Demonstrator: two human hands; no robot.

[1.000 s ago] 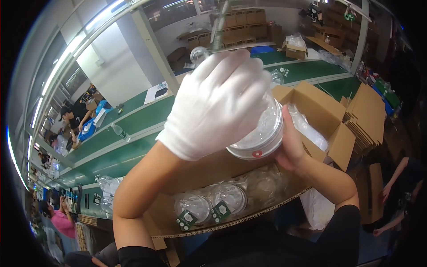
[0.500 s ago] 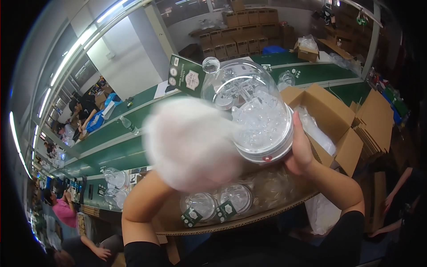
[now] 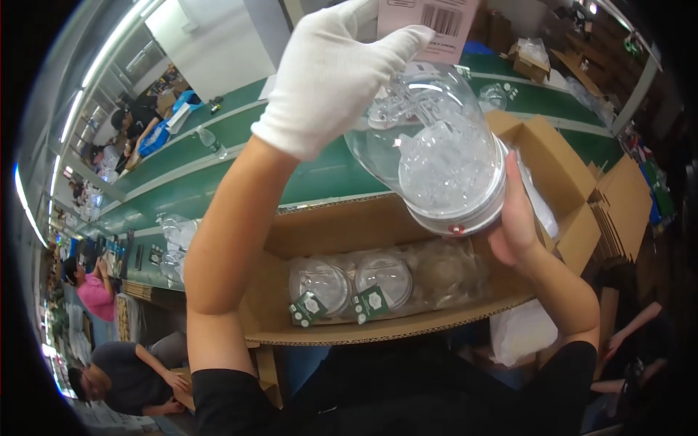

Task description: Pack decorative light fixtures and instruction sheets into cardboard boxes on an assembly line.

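My right hand [image 3: 518, 221], bare, grips the round base of a transparent dome ornament [image 3: 452, 163], tilted above an open carton. Glassy, ice-like pieces and a small transparent figure show inside the dome. My left hand [image 3: 323, 80], in a white knit glove, is at the dome's upper end, its thumb pressed on a pink card tag [image 3: 445, 40] with a barcode. The fingers behind that tag are partly hidden. Below, two similar domes with green tags, one on the left [image 3: 320, 283] and one on the right [image 3: 384, 280], lie in a transparent plastic tray [image 3: 443, 272].
The long carton [image 3: 327, 225] stands right before me. A smaller open box [image 3: 574, 171] holds a white wrapped item at its right, beside stacked flat cardboard [image 3: 629, 211]. Green work tables [image 3: 313, 178] run behind, with a bottle [image 3: 211, 142]. A seated co-worker [image 3: 131, 370] is at lower left.
My left hand has moved up from in front of the dome to the tag, whose pink back now shows instead of its green front. The dome sits slightly farther right, uncovering the carton.
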